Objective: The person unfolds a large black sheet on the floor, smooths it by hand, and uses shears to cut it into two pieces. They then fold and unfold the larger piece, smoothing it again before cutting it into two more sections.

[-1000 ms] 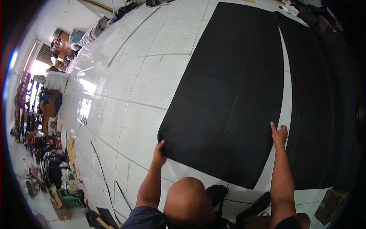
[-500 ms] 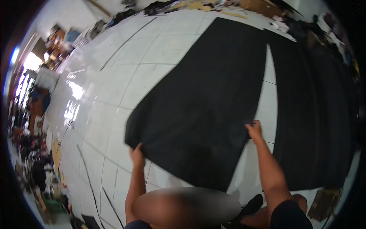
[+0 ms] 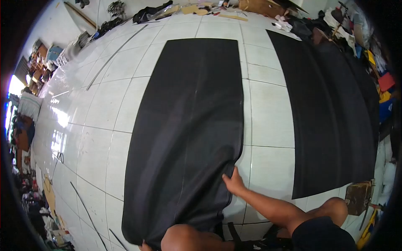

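A long black sheet of material [image 3: 188,104] lies on the tiled floor in front of me, rumpled and lifted toward its near end. My right hand [image 3: 235,182] pinches its right edge, with folds running out from the grip. At the bottom of the view my left hand [image 3: 145,246] is mostly cut off; its visible fingers are closed on the sheet's near left corner. My bent knee [image 3: 180,237] is against the near end. A second black sheet [image 3: 331,117] lies apart on the right, with bare tiles between the two.
Dark thin strips [image 3: 90,211] lie on the left floor, and a long grey strip [image 3: 117,56] lies farther off. A worn brown block [image 3: 359,197] sits near my right knee. Piled clutter [image 3: 351,29] lines the walls. Cardboard scraps [image 3: 201,9] lie at the back.
The held sheet has been pulled leftward and toward me, away from the second sheet, so the gap between them is wider. Both hands are lower in view and still grip it.
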Demonstrator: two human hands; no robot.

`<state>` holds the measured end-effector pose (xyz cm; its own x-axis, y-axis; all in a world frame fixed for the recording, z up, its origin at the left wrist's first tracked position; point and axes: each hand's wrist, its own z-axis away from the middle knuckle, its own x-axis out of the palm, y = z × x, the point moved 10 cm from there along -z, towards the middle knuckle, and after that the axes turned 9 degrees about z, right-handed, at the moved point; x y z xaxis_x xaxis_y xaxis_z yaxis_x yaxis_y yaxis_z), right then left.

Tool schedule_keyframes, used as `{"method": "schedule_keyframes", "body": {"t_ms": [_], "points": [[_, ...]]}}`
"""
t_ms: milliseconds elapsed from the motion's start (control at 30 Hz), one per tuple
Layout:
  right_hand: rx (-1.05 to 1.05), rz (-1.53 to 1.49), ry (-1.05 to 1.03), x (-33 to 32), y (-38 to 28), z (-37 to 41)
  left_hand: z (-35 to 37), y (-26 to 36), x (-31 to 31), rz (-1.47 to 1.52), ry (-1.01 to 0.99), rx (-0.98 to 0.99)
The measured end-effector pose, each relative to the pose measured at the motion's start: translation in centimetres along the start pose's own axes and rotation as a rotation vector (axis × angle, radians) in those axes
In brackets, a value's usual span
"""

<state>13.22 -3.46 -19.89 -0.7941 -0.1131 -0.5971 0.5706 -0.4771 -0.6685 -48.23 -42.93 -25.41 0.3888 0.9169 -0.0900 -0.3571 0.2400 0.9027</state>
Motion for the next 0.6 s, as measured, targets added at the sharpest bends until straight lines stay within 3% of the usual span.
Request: {"method": "schedule_keyframes", "body": {"t_ms": [67,133,267,367,400,467,500,533,567,600], "points": [[-0.032,-0.002,-0.116,2.5,-1.4,2.8,1.7,-3.3,-6.9,-0.163,0.1,-0.169],[-0.062,-0.031,-0.188,4.2,-3.2,4.6,4.2,-4.3,-9.6,-0.203,0.243,-0.255],[-0.148,-0.124,-0.162,7.8,-7.8,2.3,3.1,-2.8,-10.7,-0.101,0.342,-0.206],[-0.271,-0.157,-0.163,12.9,-12.6,-3.7,-2.4,4.4,-5.9,0.074,0.293,0.038],[-0.322,-0.137,-0.13,14.6,-15.0,-6.1,-4.1,8.6,-1.3,0.118,0.169,0.216],[-0.593,-0.211,-0.184,18.9,-20.6,-10.8,-12.9,13.1,-0.6,0.095,0.191,0.391],[-0.542,-0.136,-0.353,19.3,-22.9,-11.2,-18.5,14.6,-4.8,-0.157,0.503,0.443],[-0.486,-0.054,-0.517,18.2,-25.5,-10.5,-17.3,18.4,-3.4,-0.356,0.775,0.421],[-0.56,0.164,-0.52,15.4,-27.9,-9.1,-17.1,22.7,-1.1,-0.581,0.891,0.656],[-0.63,0.353,-0.515,14.3,-28.4,-9.3,-17.2,25.2,2.2,-0.726,0.873,0.715]]}}
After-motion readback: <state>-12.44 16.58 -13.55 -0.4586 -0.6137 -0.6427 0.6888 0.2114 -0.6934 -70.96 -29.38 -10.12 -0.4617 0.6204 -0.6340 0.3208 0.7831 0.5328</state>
